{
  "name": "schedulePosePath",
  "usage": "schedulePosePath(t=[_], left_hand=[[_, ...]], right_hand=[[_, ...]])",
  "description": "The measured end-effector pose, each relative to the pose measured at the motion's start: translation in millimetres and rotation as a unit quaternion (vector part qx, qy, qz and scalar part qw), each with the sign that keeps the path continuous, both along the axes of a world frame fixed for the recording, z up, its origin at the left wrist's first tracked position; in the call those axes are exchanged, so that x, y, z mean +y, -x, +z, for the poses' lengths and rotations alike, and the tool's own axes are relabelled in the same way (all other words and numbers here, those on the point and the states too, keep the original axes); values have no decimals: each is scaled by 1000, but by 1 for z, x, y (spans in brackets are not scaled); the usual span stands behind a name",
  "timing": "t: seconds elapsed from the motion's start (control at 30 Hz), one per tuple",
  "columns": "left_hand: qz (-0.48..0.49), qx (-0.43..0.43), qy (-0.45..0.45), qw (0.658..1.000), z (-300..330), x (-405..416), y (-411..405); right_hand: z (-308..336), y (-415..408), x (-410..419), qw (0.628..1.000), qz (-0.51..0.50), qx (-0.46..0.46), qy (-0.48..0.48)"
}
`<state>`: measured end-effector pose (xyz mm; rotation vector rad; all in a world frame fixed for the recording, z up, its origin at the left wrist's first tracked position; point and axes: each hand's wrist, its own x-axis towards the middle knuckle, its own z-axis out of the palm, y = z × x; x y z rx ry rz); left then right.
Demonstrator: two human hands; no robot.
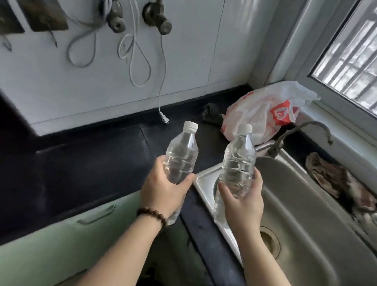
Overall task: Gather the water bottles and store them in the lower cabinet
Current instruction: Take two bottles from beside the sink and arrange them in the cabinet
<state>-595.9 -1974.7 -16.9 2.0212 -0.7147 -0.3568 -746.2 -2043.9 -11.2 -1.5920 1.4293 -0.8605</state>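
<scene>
Two clear plastic water bottles with white caps are held up in front of me, above the corner of the dark counter. My left hand (164, 187) grips the left water bottle (182, 151) around its lower half. My right hand (242, 198) grips the right water bottle (239, 159) the same way, over the sink's left rim. Both bottles stand nearly upright, a little apart. Below the counter, a pale green lower cabinet front (33, 242) with a handle (96, 214) shows at the left.
A steel sink (315, 231) with a bent faucet (304, 131) lies at the right. A white and red plastic bag (265, 112) and a dark scrubber (211, 113) sit in the back corner. Rags (345, 185) lie behind the sink. Cables hang on the tiled wall.
</scene>
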Motion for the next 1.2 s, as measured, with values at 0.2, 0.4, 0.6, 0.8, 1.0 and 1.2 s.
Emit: schedulePosePath(t=[0.2,0.4,0.6,0.8,1.0,1.2], left_hand=[[129,7,15,991,2,107,31],[253,-7,26,967,11,213,40],[370,-11,36,928,13,326,39],[488,7,51,871,8,463,52],[604,20,36,796,-8,636,88],[696,46,21,716,-18,822,136]], right_hand=[[-6,14,75,993,121,3,-8],[-3,-10,151,970,242,-21,-5],[3,-52,243,921,388,-19,-1],[-6,-87,367,859,512,5,1],[-20,-92,549,778,628,15,-7],[-33,-75,756,687,726,17,-14]])
